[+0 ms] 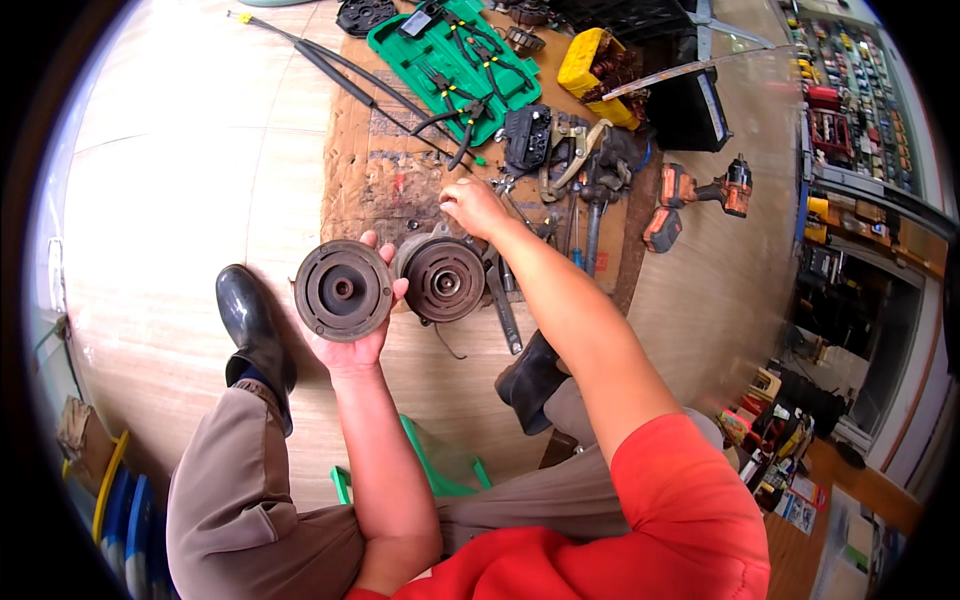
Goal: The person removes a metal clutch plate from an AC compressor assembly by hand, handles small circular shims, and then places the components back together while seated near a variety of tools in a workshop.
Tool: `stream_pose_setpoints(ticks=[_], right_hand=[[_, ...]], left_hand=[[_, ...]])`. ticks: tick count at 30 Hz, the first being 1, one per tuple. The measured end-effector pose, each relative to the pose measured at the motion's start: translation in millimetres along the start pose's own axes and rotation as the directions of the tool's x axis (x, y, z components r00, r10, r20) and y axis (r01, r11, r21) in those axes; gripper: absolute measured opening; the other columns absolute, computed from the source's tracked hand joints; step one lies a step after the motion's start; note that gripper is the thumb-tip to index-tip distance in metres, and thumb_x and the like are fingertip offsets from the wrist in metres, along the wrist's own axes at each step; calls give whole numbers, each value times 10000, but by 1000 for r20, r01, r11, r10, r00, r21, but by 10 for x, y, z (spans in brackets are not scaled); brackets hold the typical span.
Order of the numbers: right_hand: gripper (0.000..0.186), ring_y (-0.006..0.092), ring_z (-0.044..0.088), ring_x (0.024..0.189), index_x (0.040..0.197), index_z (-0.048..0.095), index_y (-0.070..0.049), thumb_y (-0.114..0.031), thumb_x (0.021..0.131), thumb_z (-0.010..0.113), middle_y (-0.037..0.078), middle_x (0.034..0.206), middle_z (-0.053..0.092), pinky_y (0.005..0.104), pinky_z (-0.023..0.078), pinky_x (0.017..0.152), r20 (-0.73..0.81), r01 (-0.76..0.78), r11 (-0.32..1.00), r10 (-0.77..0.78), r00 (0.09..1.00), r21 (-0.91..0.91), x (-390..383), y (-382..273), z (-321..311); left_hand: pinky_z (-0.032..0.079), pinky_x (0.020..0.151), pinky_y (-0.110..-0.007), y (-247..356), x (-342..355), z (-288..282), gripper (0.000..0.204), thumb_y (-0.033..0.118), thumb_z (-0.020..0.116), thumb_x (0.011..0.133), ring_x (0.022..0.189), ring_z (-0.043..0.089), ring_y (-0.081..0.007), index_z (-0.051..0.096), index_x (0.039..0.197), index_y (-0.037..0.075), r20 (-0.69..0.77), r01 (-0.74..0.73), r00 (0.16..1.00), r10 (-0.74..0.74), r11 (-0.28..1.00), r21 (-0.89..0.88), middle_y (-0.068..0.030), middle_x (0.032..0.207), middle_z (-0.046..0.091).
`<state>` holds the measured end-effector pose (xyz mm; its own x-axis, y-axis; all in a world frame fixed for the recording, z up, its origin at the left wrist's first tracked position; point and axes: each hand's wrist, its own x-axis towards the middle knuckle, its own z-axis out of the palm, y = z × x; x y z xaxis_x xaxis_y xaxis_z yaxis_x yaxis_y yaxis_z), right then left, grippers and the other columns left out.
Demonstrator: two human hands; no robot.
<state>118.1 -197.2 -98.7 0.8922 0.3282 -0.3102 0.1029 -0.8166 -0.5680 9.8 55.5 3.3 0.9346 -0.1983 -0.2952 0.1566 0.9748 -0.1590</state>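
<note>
My left hand (pixel 362 350) is closed around the edge of a round, dark metal clutch plate (pixel 322 312), its slotted, ringed face turned up. Just right of it a compressor with a slotted pulley (pixel 425 290) rests on the cardboard, a shiny hub in its centre. My right hand (pixel 472 207) is above the cardboard, beyond the pulley, its fingers drawn together; whatever they may hold is too small to make out. A dark flat metal bar (pixel 503 308) lies right of the pulley.
Beyond lies a green case (pixel 385 38) of pliers. A yellow bin (pixel 575 70), a black box (pixel 690 115), a puller (pixel 585 155) and a hammer (pixel 596 215) are right of it. A cordless impact driver (pixel 735 188) lies on the floor. My boots (pixel 245 310) flank the work.
</note>
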Motion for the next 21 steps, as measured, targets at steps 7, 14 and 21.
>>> stream_pose_setpoints(ticks=[7,14,21], right_hand=[[158,350,613,911,914,666,-72,-184,811,708,141,935,620,434,493,790,-22,8,998,-10,1000,-67,78,78,265],[153,380,607,918,942,622,-85,-197,851,673,154,957,603,463,495,792,17,28,990,-26,1000,-138,67,188,380],[155,379,608,910,933,634,-96,-217,847,678,150,955,602,464,495,774,-43,14,993,-20,999,-121,-8,187,428]], left_hand=[[415,950,-715,27,2,-87,691,563,432,942,1341,372,-469,449,1389,38,8,6,1000,-5,997,-70,-249,1438,405],[385,921,-768,-7,-12,-151,672,622,370,948,1300,407,-496,518,1348,102,-20,0,1000,-3,990,-144,-208,1362,515],[384,922,-773,11,-42,-170,632,598,362,961,1285,421,-510,546,1318,110,-23,-7,1000,3,982,-190,-199,1345,540]])
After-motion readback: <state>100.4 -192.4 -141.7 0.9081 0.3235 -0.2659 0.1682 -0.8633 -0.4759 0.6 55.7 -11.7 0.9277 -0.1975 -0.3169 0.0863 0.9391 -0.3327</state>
